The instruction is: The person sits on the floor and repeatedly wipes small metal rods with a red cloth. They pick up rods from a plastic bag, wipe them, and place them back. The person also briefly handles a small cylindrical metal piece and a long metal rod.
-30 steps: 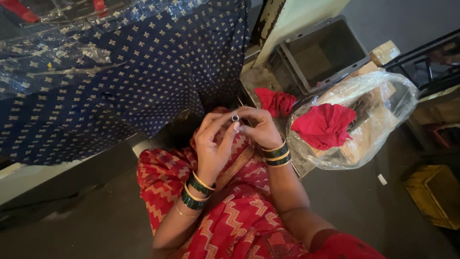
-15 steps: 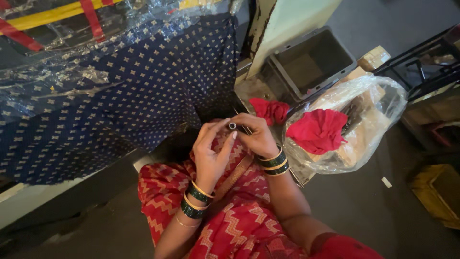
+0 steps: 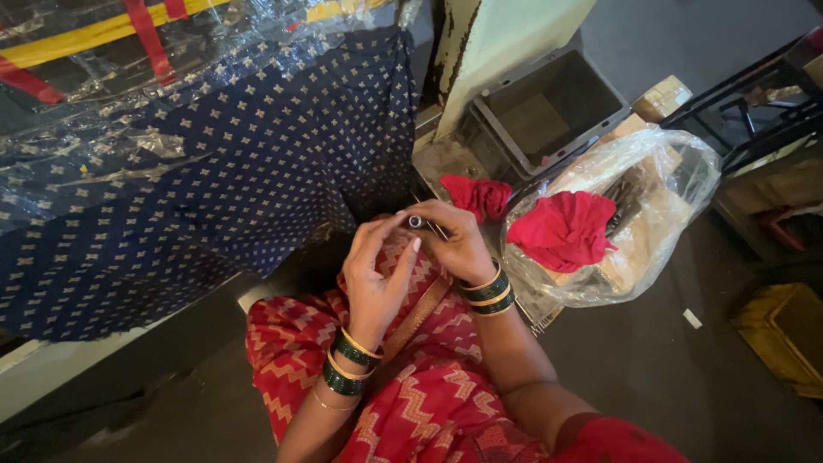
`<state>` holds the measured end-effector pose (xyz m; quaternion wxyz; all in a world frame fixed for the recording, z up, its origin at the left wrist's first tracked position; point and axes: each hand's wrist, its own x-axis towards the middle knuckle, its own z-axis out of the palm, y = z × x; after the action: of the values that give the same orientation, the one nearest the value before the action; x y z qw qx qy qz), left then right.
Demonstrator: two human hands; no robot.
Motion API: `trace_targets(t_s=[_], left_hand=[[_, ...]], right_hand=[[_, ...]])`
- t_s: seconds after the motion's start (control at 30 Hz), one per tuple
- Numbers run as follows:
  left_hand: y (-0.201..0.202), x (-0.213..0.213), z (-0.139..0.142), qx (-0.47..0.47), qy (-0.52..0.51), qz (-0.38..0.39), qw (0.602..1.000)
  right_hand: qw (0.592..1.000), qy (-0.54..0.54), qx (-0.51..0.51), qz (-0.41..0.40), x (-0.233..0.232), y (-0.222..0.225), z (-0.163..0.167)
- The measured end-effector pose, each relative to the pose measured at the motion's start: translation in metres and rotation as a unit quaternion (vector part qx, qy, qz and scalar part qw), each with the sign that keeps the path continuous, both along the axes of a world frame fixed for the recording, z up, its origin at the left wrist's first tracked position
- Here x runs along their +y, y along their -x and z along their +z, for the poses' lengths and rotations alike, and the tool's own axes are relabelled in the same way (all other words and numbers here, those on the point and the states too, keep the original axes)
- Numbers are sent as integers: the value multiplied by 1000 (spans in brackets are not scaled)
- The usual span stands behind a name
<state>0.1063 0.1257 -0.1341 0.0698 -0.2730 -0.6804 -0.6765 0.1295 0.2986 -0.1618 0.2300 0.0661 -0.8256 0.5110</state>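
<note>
1. Metallic and small, a silvery cylindrical part (image 3: pixel 417 222) sits pinched between the fingertips of both hands, just above the lap.
2. Left hand (image 3: pixel 375 274) has its fingers curled, thumb and forefinger closed on the part; green and gold bangles (image 3: pixel 350 362) ring that wrist.
3. Right hand (image 3: pixel 459 242) grips the same part from the other side, fingers folded around it.
4. Red zigzag-patterned fabric (image 3: pixel 403 403) covers the lap below.
5. Dark blue cloth with small pale motifs (image 3: pixel 214 171) hangs just left of the hands.
6. Clear plastic bag (image 3: pixel 651 206) holding a red cloth (image 3: pixel 561 230) lies near, to the right.
</note>
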Motion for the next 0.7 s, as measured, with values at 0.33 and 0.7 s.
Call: trace_targets(t_s=[0.33, 0.7], left_hand=[[-5, 1, 0, -16, -33, -15, 999], [-7, -6, -1, -22, -47, -3, 999]], right_hand=[[999, 8, 29, -18, -8, 0, 3], [997, -25, 52, -53, -21, -2, 25]])
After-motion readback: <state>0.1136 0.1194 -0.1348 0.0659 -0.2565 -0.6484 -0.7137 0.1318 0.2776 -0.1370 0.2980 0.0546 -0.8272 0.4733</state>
